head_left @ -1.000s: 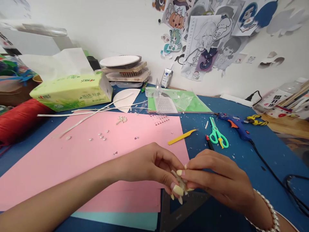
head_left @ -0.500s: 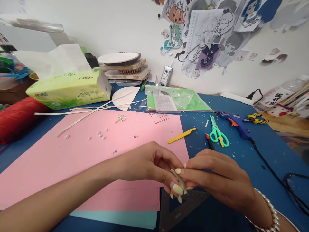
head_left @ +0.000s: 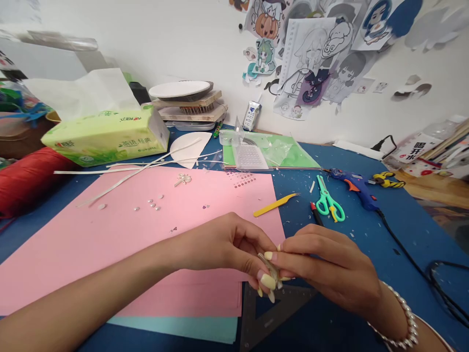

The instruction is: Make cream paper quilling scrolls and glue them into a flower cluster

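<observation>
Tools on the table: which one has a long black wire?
The blue glue gun with the orange trigger. A black wire runs from its handle; the green scissors, yellow tweezers and yellow-black pliers have none.

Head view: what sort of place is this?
Likely a craft desk, perhaps in a home: a blue glue gun, green scissors and pink paper lie on it, and cartoon drawings cover part of the wall behind.

R hand [head_left: 335, 274] has edged a bit closer to L hand [head_left: 227, 244], its fingers [head_left: 293, 262] slightly further over the pale pc. [head_left: 270, 267] betw. them, & a printed 5 [head_left: 283, 292] on the triangle ruler [head_left: 270, 322] now shows just below the fingers.
</observation>
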{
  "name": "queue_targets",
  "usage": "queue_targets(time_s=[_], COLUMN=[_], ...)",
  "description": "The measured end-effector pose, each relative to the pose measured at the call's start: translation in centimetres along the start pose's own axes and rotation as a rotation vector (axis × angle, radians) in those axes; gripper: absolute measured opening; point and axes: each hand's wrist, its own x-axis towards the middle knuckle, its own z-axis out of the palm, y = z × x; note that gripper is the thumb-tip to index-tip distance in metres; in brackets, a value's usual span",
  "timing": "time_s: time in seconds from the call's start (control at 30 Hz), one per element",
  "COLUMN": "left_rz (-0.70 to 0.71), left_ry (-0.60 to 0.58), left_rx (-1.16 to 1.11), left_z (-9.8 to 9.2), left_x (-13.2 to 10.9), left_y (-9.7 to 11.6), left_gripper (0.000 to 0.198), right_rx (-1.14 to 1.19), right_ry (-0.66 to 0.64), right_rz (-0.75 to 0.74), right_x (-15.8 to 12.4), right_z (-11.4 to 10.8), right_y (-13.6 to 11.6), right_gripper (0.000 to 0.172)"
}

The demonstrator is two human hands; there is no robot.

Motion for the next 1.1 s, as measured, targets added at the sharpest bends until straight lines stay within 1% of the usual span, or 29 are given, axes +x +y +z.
queue_targets(time_s=[0.23,0.43,0.57,0.73,0.93,1.1], left_rz=[0.012,0.005,0.005,-0.004,0.018,0.070], left_ry=[0.000,-0.003,-0.001,0.001,0.001,0.012], left_rx=[-0.006,-0.008,-0.003,0.000,0.005,0.010], left_z=[0.18,0.19,0.16,0.11,0.13,0.13], left_x=[-0.10,-0.12,-0.09,-0.08,-0.22,-0.30], left_y=[0.13,0.15,0.14,0.12,0.01,0.04], left_gripper=[0.015,0.014,0.015,0.015,0.017,0.018], right_rx=[0.008,0.019,0.029,0.027,0.000,0.026], right_ry=[0.010,-0.006,0.011,0.000,0.022,-0.002], right_rz=[0.001,0.014,0.006,0.009,-0.002,0.010], right_x=[-0.22,-0.36,-0.28,-0.24,0.13,0.01], right_z=[0.14,0.05,0.13,0.18,0.10,-0.13], right_y=[0.02,0.00,0.09,0.10,-0.18,-0.28], right_gripper=[0.019,0.020,0.021,0.021,0.016,0.026])
